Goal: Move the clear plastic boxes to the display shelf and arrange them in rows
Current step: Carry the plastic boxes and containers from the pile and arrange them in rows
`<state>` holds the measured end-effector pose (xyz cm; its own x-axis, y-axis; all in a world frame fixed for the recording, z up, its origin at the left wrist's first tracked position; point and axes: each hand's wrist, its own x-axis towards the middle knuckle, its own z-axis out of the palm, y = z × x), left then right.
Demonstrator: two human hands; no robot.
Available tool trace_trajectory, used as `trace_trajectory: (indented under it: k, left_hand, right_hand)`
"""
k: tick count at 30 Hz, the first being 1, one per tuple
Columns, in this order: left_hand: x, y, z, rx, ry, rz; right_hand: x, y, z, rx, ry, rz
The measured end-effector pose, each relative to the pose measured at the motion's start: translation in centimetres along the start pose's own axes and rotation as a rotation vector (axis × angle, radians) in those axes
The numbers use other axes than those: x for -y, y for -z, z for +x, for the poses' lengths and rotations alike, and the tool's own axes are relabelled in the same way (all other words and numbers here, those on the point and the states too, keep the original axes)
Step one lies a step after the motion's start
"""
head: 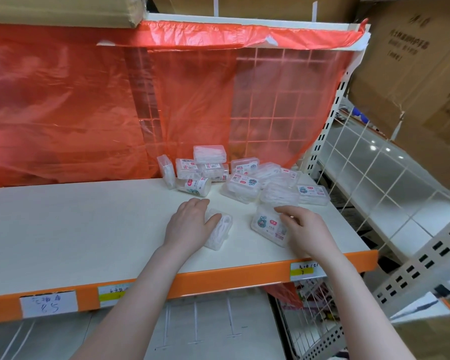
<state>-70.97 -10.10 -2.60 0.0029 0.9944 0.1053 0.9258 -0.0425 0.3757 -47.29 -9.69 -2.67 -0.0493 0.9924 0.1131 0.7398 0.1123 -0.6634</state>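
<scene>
Stockroom w/ red plastic sheet (pixel 63 105) behind a white display shelf (pixel 76 229). Clear boxes (pixel 244 178) heaped at back. Left hand (pixel 190 224) loosely cups one box (pixel 220 229), right hand (pixel 304 229) fingers pinch a labelled box (pixel 268 224). Best square both to the front edge, sides touching.

The boxes (pixel 244 187) are clear, glossy plastic with paper labels. The shelf (pixel 76 229) is matt white and smooth, its edge (pixel 218 279) glossy orange — paper tags (pixel 48 306) stuck on. Behind hangs a thin red plastic sheet (pixel 89 100), translucent and crinkled, over a wire grid (pixel 276 100). Brown cartons (pixel 413 61) look matt — cardboard.
</scene>
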Motion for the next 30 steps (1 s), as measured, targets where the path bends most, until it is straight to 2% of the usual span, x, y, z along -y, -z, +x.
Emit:
trace_trajectory:
  k: [6,10,17,30]
  left_hand:
    - [-0.7,-0.5,-0.2,0.020,-0.026,-0.005]
    - [-0.9,-1.0,-0.5,0.066,-0.042,0.028]
    - [-1.1,-2.0,-0.6,0.101,-0.057,0.087]
    - [0.3,0.4,0.4,0.205,-0.036,-0.007]
  right_hand:
    - [0.0,-0.9,0.3,-0.033,0.045,-0.308]
    - [-0.1,-1.7,0.4,0.096,0.020,-0.430]
    - [0.6,-1.9,0.9,0.138,0.046,-0.472]
    - [0.4,-2.0,1.3,0.163,0.062,-0.486]
